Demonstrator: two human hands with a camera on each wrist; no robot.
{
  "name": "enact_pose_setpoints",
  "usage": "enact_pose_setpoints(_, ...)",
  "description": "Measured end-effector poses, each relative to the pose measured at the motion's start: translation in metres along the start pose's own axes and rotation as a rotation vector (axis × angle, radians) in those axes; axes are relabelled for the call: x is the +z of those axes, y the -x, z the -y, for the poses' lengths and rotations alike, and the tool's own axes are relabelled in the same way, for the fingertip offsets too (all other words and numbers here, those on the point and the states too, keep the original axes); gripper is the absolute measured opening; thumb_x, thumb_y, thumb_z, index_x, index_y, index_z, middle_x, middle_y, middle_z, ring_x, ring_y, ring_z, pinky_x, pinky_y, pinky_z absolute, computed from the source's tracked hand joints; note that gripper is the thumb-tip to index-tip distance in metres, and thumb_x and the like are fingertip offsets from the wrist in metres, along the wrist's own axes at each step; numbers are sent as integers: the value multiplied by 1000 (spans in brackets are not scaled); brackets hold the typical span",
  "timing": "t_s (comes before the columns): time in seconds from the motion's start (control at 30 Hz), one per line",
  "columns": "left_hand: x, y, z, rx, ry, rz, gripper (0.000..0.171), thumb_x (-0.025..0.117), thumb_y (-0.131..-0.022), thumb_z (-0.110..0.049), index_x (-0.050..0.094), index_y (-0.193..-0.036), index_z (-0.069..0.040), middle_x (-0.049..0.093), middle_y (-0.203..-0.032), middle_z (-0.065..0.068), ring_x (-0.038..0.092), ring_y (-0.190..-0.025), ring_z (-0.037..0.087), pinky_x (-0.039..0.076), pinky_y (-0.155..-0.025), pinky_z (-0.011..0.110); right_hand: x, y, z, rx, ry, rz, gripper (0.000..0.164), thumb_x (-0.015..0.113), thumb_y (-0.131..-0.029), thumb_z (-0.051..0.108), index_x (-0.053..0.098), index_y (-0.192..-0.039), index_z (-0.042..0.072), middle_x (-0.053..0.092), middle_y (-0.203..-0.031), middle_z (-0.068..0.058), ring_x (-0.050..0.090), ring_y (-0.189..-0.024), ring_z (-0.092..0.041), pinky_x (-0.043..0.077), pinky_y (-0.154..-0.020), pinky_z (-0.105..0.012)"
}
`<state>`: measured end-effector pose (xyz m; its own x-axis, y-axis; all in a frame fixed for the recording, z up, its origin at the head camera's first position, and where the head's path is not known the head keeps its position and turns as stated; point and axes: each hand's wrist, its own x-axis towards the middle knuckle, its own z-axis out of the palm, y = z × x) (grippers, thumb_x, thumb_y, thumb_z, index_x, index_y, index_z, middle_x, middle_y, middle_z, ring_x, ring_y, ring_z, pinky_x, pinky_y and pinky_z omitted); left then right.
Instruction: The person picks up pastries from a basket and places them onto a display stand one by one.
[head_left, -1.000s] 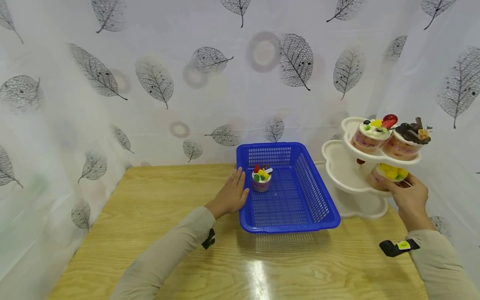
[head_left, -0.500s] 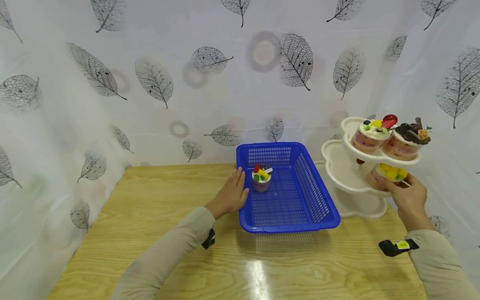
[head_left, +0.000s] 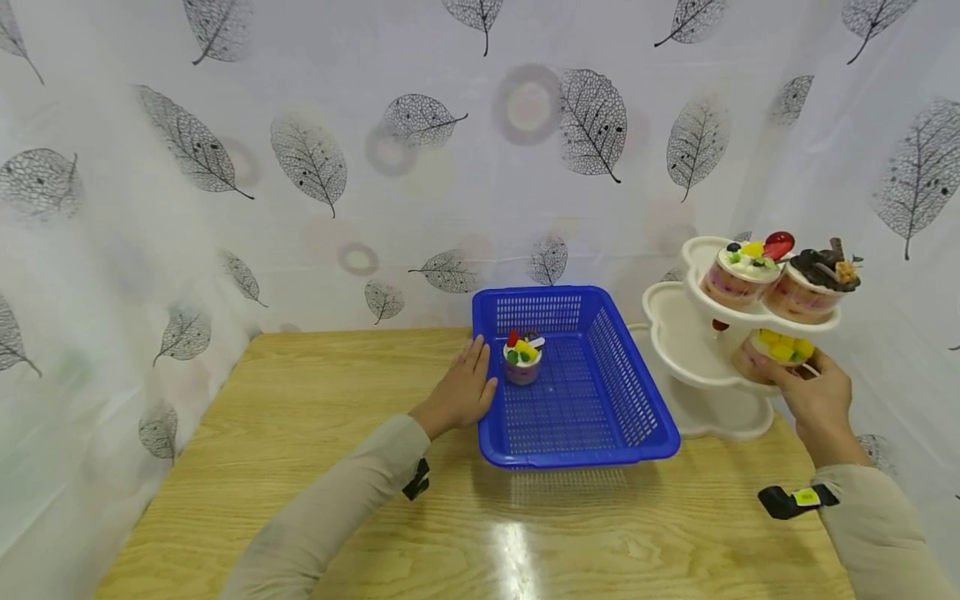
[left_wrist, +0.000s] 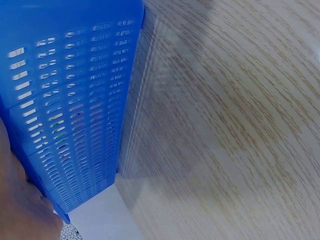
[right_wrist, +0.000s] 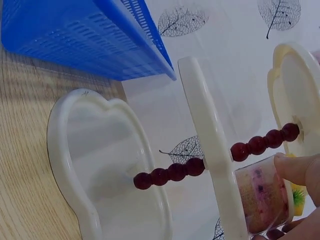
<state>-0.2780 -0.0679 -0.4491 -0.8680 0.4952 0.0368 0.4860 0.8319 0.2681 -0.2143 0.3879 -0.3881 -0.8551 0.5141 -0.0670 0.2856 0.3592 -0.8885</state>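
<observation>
My left hand (head_left: 462,389) lies with straight fingers along the left rim of a blue perforated plastic basket (head_left: 663,439). Inside the basket, near its left wall, is a dessert cup (head_left: 522,367) topped with white cream and colourful fruit. At the right, my right hand (head_left: 821,402) grips a mango-topped dessert cup (right_wrist: 262,195) on the middle tier of a white three-tier stand (head_left: 678,333). In the right wrist view the cup's base is right at that tier, with thumb and fingers on either side of its clear wall.
A fruit-topped dessert cup (head_left: 738,275) and a chocolate-topped dessert cup (head_left: 806,292) stand on the top tier, close above my right hand. Dark red beaded posts (right_wrist: 175,171) join the tiers. A leaf-print curtain (head_left: 315,208) hangs behind the wooden table (head_left: 337,383).
</observation>
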Motion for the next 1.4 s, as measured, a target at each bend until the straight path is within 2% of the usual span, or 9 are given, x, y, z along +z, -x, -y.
enact_pose_setpoints(0.07, 0, 1, 0, 0, -3, 4, 63, 29, -103, -29, 8, -151, 6, 0, -158, 22, -3, -146, 34, 9, -118, 46, 0, 5, 2, -14, 17, 17, 89, 64, -88, 43, 17, -154, 7, 25, -153, -15, 30, -138, -25, 32, -112, -32)
enact_pose_setpoints(0.13, -1, 1, 0, 1, 1, 3, 63, 28, -103, -30, 8, -151, 6, 0, -158, 23, -2, -146, 35, 9, -118, 46, 1, 13, 4, -30, 31, 24, 90, 61, -89, 45, 14, -154, 3, 13, -158, -20, 17, -144, -33, 23, -115, -45)
enact_pose_setpoints(0.23, -3, 1, -1, 3, 7, 0, 63, 27, -103, -31, 9, -151, 6, 1, -159, 22, -1, -146, 35, 10, -118, 46, 4, 27, 6, -45, 18, 17, 94, 59, -91, 43, 3, -153, -1, -2, -159, -21, -1, -145, -37, 12, -115, -53)
enact_pose_setpoints(0.33, -3, 2, 0, 6, 17, -7, 63, 28, -103, -30, 11, -151, 7, 2, -159, 23, 0, -146, 35, 11, -118, 47, 9, 44, 9, -54, -28, 8, 95, 57, -92, 41, -5, -153, 3, -9, -159, -16, -6, -146, -32, 11, -117, -49)
enact_pose_setpoints(0.6, 1, -1, 3, 22, 7, -20, 62, 29, -103, -29, 11, -150, 8, 2, -158, 24, 0, -146, 36, 11, -118, 47, 43, 80, 27, -227, -58, 65, 77, 60, -94, 30, 16, -155, 12, 14, -159, -17, 16, -145, -29, 23, -115, -46)
enact_pose_setpoints(0.83, -1, -1, 3, 21, 11, -25, 62, 29, -103, -30, 12, -150, 7, 3, -158, 24, 0, -146, 36, 10, -118, 46, 87, 89, 60, -336, -140, 252, 86, 63, -93, 23, 5, -154, 5, 12, -158, -20, 15, -145, -34, 20, -116, -46)
enact_pose_setpoints(0.97, -2, 0, 2, 20, 7, -23, 62, 30, -103, -29, 14, -150, 8, 4, -158, 24, 1, -146, 36, 10, -118, 46, 115, 87, 79, -389, -166, 339, 87, 65, -92, 23, 7, -154, 4, 14, -158, -17, 15, -146, -31, 18, -116, -48)
enact_pose_setpoints(1.17, -6, 2, -2, 15, -3, -5, 62, 30, -103, -29, 13, -150, 8, 4, -158, 24, 2, -146, 36, 10, -118, 46, 154, 75, 103, -389, -43, 428, 91, 67, -89, 34, 12, -153, 0, 17, -157, -20, 15, -146, -32, 18, -117, -47)
enact_pose_setpoints(1.4, -9, 3, -3, 5, -20, 8, 62, 30, -103, -29, 14, -150, 8, 5, -158, 24, 4, -146, 37, 12, -118, 46, 197, 54, 112, -325, 71, 547, 94, 67, -89, 39, 10, -153, 2, 17, -158, -20, 16, -145, -36, 20, -115, -51)
